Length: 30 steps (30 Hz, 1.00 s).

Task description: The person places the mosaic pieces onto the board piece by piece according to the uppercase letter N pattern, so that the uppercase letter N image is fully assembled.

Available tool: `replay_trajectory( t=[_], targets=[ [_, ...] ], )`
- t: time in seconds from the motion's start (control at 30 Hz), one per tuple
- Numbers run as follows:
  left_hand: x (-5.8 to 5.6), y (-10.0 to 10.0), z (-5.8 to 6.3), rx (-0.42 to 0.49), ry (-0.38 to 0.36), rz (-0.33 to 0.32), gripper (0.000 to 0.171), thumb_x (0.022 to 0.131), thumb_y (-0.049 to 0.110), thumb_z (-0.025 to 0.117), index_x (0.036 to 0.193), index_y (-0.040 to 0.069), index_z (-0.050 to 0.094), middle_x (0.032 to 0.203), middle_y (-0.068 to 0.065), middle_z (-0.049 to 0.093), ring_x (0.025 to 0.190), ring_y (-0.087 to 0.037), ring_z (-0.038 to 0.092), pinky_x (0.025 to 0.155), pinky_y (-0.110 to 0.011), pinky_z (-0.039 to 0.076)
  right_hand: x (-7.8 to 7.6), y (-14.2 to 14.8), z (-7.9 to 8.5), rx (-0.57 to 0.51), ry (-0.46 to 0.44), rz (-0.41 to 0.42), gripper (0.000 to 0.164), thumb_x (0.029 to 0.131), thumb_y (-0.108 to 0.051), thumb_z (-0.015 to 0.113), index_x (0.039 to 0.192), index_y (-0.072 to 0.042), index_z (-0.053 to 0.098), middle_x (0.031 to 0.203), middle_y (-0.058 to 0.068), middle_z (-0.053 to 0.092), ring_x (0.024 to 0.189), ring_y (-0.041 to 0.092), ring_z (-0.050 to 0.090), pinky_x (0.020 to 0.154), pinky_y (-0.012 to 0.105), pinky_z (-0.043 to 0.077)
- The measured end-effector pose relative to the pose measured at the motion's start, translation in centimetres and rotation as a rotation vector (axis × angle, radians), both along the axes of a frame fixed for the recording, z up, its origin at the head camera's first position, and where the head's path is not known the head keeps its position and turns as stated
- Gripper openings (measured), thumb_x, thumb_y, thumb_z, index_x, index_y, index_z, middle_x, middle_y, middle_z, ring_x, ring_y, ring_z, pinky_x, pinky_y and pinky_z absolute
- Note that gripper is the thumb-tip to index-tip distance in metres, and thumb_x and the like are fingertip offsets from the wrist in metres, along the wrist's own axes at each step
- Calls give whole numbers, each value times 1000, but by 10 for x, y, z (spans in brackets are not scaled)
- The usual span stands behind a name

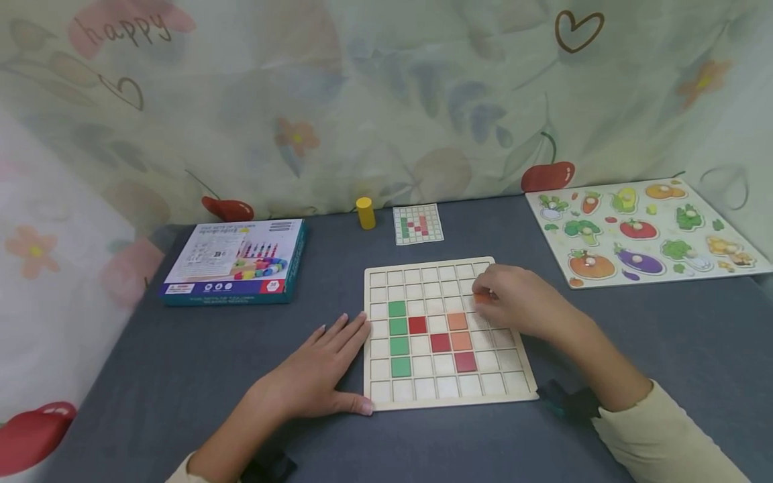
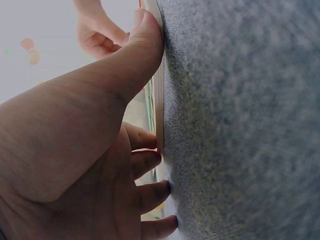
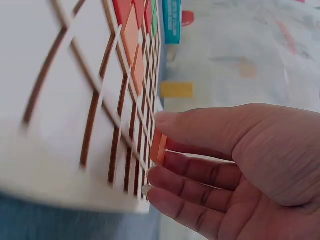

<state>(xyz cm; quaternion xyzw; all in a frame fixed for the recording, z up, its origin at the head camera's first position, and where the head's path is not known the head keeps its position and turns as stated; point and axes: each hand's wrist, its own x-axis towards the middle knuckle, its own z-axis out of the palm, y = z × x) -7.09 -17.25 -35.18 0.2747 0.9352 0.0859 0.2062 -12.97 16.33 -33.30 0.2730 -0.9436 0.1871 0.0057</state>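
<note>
A wooden grid board (image 1: 453, 404) lies on the table under both hands. My right hand (image 1: 521, 302) pinches an orange square tile (image 3: 158, 147) between thumb and fingers, close over the upper right squares of the board. My left hand (image 1: 317, 379) lies with fingers straight, its fingertips and thumb at the board's left edge. In the grid sit a column of green tiles (image 1: 399, 346), a diagonal of red tiles (image 1: 440, 343) and two orange tiles (image 1: 457, 321). The left wrist view shows the left thumb and fingers along the board's side.
A small pattern card (image 1: 418, 224) with a coloured grid lies behind the board, beside a yellow cylinder (image 1: 365, 213). At the left is a boxed toy set (image 1: 235, 261); at the right, a vegetable puzzle board (image 1: 649, 231). A printed cloth hangs along the back.
</note>
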Motion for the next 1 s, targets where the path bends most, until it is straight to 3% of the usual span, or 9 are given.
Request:
replay_trajectory(
  t=[0.3, 0.5, 0.77, 1.0],
  targets=[
    [0, 0, 0, 3, 5, -3, 117, 76, 82, 58, 163, 16, 14, 168, 1, 8, 153, -26, 4, 119, -56, 13, -10, -29, -4, 15, -37, 48, 6, 86, -4, 72, 89, -9, 72, 81, -1, 59, 74, 16, 51, 69, 36, 47],
    [1, -1, -1, 12, 0, -11, 117, 77, 81, 58, 163, 16, 13, 168, 1, 8, 153, -26, 4, 118, -56, 13, -13, -40, -10, 32, -45, 35, 8, 87, -3, 70, 92, -8, 74, 83, 0, 61, 75, 16, 53, 70, 35, 49],
    [2, -1, 1, 28, 4, -10, 117, 77, 80, 59, 163, 16, 14, 168, 0, 8, 153, -27, 4, 118, -57, 12, -11, -38, -13, -9, -14, 68, 8, 87, -1, 71, 87, -8, 74, 80, -1, 59, 72, 15, 51, 67, 33, 47],
    [2, -1, 1, 23, 7, -13, 117, 77, 81, 59, 163, 16, 14, 168, 0, 8, 153, -27, 4, 118, -57, 13, -4, -26, -14, -39, -14, 32, 10, 87, -2, 73, 95, -7, 77, 90, 2, 66, 81, 15, 58, 76, 37, 53]
  ],
)
